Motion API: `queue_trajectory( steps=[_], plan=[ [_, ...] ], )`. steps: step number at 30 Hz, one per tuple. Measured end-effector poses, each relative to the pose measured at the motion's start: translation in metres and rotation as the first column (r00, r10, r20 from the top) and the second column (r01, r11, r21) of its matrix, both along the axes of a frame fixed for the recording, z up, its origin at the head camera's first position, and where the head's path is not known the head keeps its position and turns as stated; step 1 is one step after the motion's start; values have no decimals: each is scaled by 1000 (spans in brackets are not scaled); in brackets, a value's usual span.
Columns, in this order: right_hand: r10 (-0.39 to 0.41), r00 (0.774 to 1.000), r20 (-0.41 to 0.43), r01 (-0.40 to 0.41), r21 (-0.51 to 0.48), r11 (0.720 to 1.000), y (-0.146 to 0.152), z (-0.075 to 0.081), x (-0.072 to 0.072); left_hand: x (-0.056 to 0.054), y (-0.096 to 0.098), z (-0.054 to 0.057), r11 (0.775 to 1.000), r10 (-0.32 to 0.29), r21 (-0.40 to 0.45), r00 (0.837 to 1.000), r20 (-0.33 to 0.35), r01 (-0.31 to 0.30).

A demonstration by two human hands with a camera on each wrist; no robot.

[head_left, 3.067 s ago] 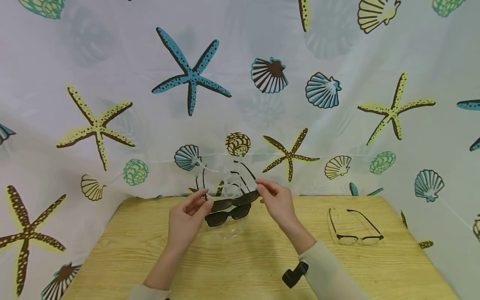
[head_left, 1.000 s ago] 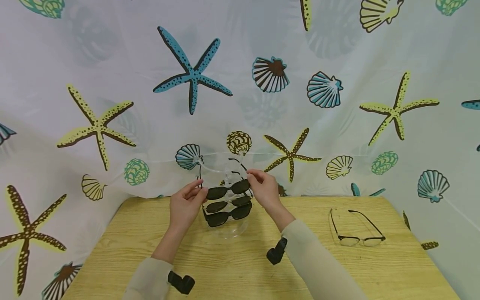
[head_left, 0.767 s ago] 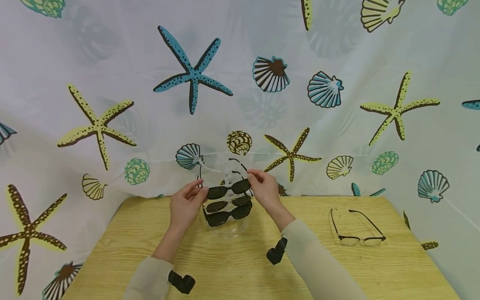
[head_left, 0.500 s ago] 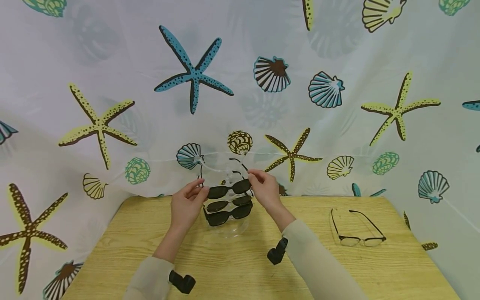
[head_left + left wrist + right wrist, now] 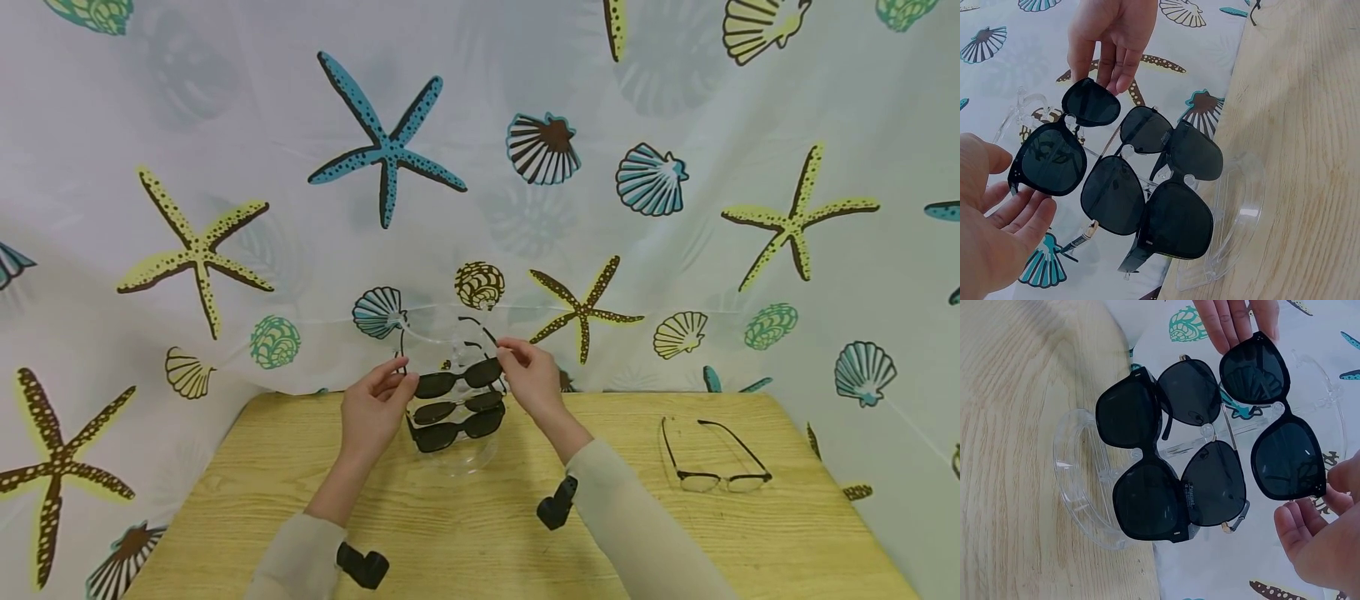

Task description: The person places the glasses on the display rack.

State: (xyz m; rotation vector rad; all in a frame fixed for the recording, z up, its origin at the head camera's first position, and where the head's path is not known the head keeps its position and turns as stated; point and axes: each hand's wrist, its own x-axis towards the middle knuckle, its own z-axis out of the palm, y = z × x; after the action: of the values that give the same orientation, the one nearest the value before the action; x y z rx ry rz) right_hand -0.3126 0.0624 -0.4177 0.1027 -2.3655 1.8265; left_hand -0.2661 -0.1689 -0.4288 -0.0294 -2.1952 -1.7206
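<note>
In the head view, three pairs of sunglasses are stacked one above another on a clear plastic display stand (image 5: 1067,464). The top black sunglasses (image 5: 480,373) are between my two hands. My left hand (image 5: 372,412) grips them by the left hinge, thumb in front and fingers behind. At the opposite hinge, my right hand (image 5: 534,379) pinches the frame. Their bridge meets a clear peg of the stand in the wrist views. Just below sit thin metal-rimmed sunglasses (image 5: 1113,194). Lowest are thick black sunglasses (image 5: 1180,219), overlapping the middle pair.
Black half-rim eyeglasses (image 5: 693,476) lie on the right of the wooden table (image 5: 622,533), temples unfolded toward the back. A white curtain (image 5: 480,92) printed with starfish and shells hangs behind the table and along both sides. A black wrist camera (image 5: 556,504) sits on the right sleeve.
Compared with about three seconds ago, both hands and the top sunglasses are higher and farther back, and the middle pair now shows. Over the last second they have hardly moved.
</note>
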Motion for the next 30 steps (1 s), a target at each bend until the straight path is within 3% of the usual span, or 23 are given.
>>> queue_trajectory(
  steps=[11, 15, 20, 24, 30],
  plan=[
    [-29, 999, -46, 32, 64, 997, 10, 2, 3, 11, -5, 2, 994, 19, -106, 1000, 2, -18],
    [-39, 998, -49, 42, 63, 997, 19, 1, 6, 22, -6, 1, 988, 85, -126, 995, -43, -89],
    [-56, 998, -43, 58, 56, 997, 38, -3, 13, 37, 0, -2, 970, 157, -162, 978, -138, -178],
    [-61, 997, -46, 63, 51, 997, 58, -8, 21, 49, 14, -6, 978, 108, -156, 977, -183, -138],
    [-101, 995, -28, 103, 71, 992, 92, -21, 31, 56, 51, -20, 986, -46, -168, 970, -239, 5]
  ],
)
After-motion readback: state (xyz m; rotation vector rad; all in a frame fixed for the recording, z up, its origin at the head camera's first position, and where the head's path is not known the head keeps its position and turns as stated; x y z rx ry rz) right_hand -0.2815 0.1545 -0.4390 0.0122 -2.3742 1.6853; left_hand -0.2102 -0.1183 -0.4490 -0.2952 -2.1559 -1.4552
